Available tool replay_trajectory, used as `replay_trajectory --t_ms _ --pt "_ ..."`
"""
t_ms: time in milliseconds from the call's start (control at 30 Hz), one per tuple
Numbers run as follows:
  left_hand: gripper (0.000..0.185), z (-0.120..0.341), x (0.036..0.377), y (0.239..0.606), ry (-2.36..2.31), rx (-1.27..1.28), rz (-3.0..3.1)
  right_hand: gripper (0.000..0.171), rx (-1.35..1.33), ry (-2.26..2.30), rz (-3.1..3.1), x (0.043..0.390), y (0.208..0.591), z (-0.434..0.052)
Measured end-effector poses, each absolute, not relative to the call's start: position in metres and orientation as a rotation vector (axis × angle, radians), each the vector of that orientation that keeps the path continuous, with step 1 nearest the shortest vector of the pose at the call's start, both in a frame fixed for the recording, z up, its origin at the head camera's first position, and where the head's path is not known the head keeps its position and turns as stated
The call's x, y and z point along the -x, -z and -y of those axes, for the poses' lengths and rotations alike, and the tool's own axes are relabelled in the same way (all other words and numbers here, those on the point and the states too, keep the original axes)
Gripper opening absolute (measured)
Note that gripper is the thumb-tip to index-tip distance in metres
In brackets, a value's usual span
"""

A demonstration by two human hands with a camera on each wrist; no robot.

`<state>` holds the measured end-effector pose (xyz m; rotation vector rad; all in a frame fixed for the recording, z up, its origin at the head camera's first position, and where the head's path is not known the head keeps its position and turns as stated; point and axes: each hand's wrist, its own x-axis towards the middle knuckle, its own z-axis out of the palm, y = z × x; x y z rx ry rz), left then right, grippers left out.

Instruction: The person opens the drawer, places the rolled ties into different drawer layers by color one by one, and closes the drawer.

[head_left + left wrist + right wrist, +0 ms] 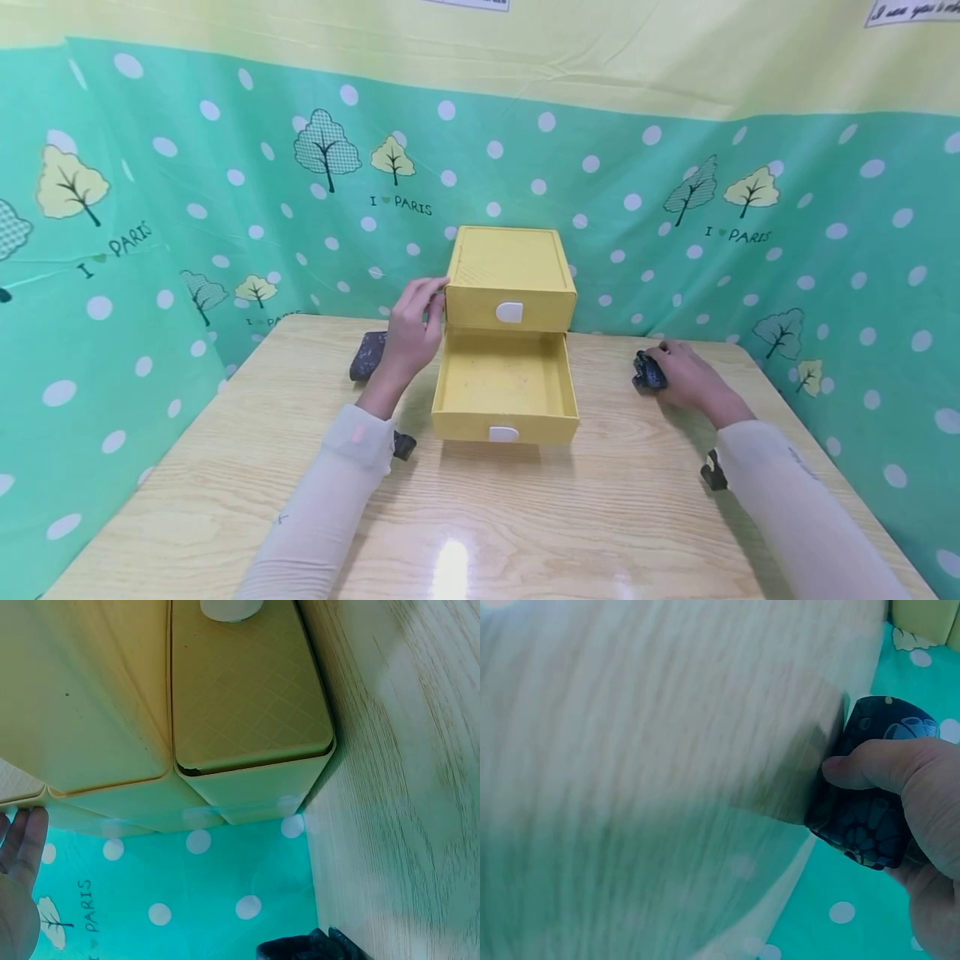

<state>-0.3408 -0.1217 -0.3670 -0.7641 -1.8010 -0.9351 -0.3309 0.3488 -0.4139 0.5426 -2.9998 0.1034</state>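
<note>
A yellow drawer unit (pixel 512 258) stands at the back of the table. Its middle drawer (pixel 504 375) is pulled out, with nothing lying in it. My left hand (pixel 411 333) touches the upper left edge of the unit with its fingers (pixel 26 847) extended. In the left wrist view the bottom drawer (pixel 247 690) is closed and has a white tab. To the right, my right hand (pixel 686 375) grips a dark, flower-patterned bundle (pixel 862 817), thumb pressed on its near face. The bundle's exact kind cannot be told.
Behind my left hand lies another dark patterned thing (pixel 367 356), partly covered by the hand. A green polka-dot cloth (pixel 540 158) hangs along the back and sides of the wooden table (pixel 570 517). Black devices show beside both sleeves.
</note>
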Motion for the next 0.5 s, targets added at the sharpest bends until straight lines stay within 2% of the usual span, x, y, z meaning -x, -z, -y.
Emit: replay_trajectory --t_ms 500 --pt "0.025 0.1215 0.3381 0.3654 0.932 0.771 1.803 0.065 -0.572 -0.001 2.871 0.3347 0.4162 -0.3505"
